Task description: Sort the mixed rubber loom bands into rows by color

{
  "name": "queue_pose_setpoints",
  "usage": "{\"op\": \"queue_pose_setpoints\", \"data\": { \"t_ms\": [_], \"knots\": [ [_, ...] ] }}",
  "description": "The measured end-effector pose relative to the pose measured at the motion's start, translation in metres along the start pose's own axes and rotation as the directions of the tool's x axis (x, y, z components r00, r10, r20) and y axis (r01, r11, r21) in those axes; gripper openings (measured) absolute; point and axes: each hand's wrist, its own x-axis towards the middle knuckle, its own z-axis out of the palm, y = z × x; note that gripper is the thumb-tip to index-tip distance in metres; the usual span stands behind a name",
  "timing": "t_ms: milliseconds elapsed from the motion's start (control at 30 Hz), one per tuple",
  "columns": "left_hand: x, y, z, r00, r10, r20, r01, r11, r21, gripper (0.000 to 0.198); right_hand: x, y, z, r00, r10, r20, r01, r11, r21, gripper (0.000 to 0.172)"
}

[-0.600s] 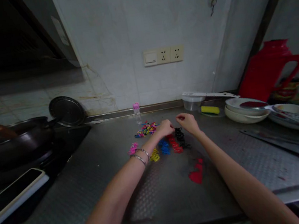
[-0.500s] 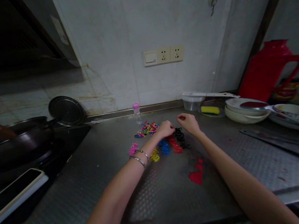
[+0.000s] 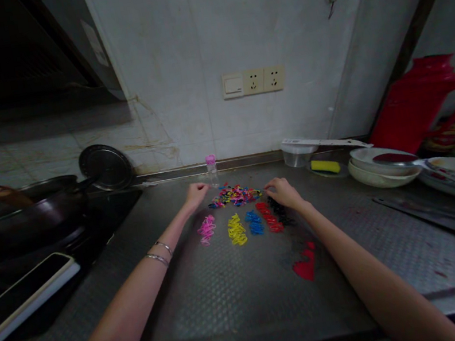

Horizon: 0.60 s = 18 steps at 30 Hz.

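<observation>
Small loops lie sorted by colour on the steel counter: a pink group, a yellow group, a blue group, a red group and a black group. Behind them sits a mixed pile of coloured loops. My left hand is curled at the left end of the mixed pile, fingers pinched together. My right hand rests curled over the top of the black group, at the pile's right end. What either hand pinches is too small to see.
A small bottle with a pink cap stands behind the pile. A dark wok and a lid are on the stove at left. Bowls, a yellow sponge, a plastic tub and a red jug are at right. A red stain marks the counter.
My left hand has moved left and away from the red and black groups to the left end of the mixed pile. My right hand stays by the black group.
</observation>
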Motion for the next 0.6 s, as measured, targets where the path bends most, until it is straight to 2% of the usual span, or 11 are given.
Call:
{"op": "queue_pose_setpoints", "data": {
  "t_ms": [100, 200, 367, 600],
  "knots": [
    [-0.007, -0.028, -0.017, 0.99, -0.134, -0.049, 0.132, 0.99, -0.039, 0.031, -0.001, -0.006, 0.001, 0.998, -0.011, 0.057, 0.014, 0.998, -0.054, 0.027],
    [-0.013, -0.042, -0.022, 0.981, -0.178, -0.072, 0.174, 0.983, -0.054, 0.031, -0.002, -0.01, 0.003, 0.996, -0.007, 0.086, 0.016, 0.994, -0.107, 0.028],
    [-0.018, -0.036, -0.018, 0.992, -0.103, -0.072, 0.103, 0.995, -0.009, 0.028, -0.004, -0.017, 0.004, 0.995, 0.02, 0.101, -0.002, 0.985, -0.173, 0.029],
    [-0.021, -0.034, -0.017, 0.994, -0.075, -0.086, 0.076, 0.997, 0.017, 0.027, -0.006, -0.026, 0.001, 0.995, 0.038, 0.096, -0.015, 0.973, -0.231, 0.03]
  ]
}}
